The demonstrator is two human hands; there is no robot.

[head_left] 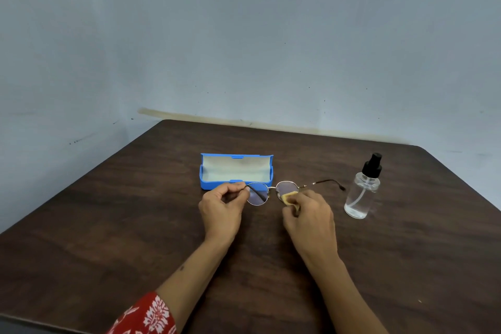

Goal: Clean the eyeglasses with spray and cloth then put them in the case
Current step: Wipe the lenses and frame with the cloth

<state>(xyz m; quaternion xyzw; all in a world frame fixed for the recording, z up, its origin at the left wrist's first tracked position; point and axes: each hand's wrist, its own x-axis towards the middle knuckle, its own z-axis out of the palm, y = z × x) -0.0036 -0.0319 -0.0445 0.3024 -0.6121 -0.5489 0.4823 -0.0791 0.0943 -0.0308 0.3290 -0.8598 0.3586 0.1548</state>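
Observation:
Round thin-framed eyeglasses (259,196) are held above the dark wooden table (108,225). My left hand (221,210) pinches the frame at its left end, where one temple is folded across the lens. My right hand (309,218) pinches a small yellow cloth (289,196) against the right lens. The other temple sticks out to the right. Just behind the hands lies a blue glasses case (236,171), open, its pale lining showing. A clear spray bottle (363,190) with a black nozzle stands upright to the right of the glasses.
A plain grey-blue wall rises right behind the table's far edge. The table's left edge runs diagonally, and its near edge is at the bottom left. A red patterned sleeve (147,317) covers my left upper forearm.

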